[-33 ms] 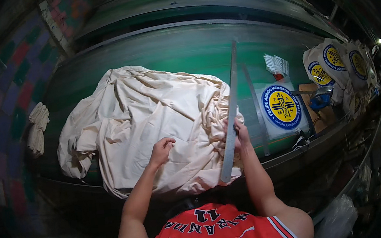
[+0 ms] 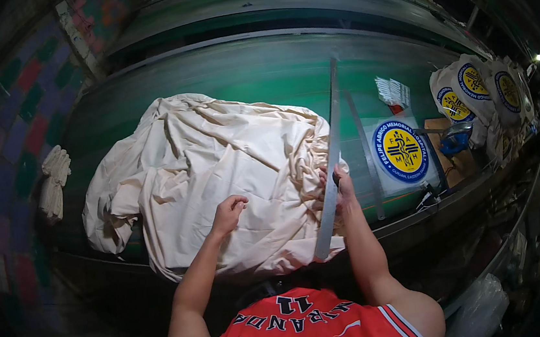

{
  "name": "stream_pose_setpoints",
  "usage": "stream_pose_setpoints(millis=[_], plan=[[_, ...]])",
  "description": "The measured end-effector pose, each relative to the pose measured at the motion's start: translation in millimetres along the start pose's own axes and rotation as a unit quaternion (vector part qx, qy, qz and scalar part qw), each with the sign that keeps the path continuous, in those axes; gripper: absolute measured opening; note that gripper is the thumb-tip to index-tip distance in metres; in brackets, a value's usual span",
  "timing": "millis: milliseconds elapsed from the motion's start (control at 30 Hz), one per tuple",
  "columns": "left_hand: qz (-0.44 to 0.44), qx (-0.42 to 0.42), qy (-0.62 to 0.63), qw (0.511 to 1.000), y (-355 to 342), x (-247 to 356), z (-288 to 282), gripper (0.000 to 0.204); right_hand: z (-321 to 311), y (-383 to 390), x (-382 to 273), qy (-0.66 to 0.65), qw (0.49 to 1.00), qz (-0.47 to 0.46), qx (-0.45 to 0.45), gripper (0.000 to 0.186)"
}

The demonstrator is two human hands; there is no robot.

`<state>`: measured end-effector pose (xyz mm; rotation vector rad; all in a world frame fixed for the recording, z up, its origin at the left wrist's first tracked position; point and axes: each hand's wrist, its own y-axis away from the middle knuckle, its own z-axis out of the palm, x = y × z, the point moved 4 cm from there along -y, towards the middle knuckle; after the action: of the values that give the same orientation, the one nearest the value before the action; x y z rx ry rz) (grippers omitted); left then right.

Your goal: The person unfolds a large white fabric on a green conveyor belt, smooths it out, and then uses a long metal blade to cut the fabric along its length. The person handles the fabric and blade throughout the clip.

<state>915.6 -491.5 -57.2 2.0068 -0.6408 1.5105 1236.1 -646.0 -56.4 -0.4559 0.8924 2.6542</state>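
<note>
A large heap of cream fabric covers much of the green table. My left hand is over its middle, fingers curled; whether they pinch any cloth is unclear. At the heap's right edge, my right hand grips a long metal ruler, which runs from near the front edge toward the back, over bunched cloth. Some of my right fingers are hidden behind it.
Right of the ruler lie another metal strip, a round blue-and-yellow printed emblem, a pale packet, a blue tool on a board and printed cream pieces. Folded cloth sits far left.
The ruler and my right hand have shifted very slightly right, along with the fabric beneath. My left hand has barely moved.
</note>
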Motion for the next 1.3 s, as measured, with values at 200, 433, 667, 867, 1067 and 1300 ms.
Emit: stream_pose_setpoints(millis=[200, 433, 667, 867, 1067, 1300], plan=[[0.022, 0.01, 0.009, 1.0, 5, -31, -91, 0.019, 44, -6, 52, 0.286, 0.941, -0.179, -0.017, 0.008], [0.057, 0.038, -0.016, 0.998, 6, -58, -173, 0.018, 46, 31, 141, 0.336, 0.933, -0.125, -0.028, 0.03], [0.025, 0.041, -0.009, 0.999, 12, -63, -184, 0.017, 42, 67, 195, 0.281, 0.958, 0.06, -0.015, 0.034], [0.027, -0.008, 0.011, 1.0, 34, -67, -157, 0.017, 55, 69, 207, 0.276, 0.959, 0.069, -0.002, 0.02], [0.049, 0.006, -0.028, 0.998, 65, -59, -144, 0.017, 36, 105, 210, 0.367, 0.93, -0.011, -0.019, 0.014], [0.041, 0.007, -0.037, 0.998, 87, -51, -135, 0.017, 13, 173, 200, 0.366, 0.928, 0.0, -0.068, 0.015]])
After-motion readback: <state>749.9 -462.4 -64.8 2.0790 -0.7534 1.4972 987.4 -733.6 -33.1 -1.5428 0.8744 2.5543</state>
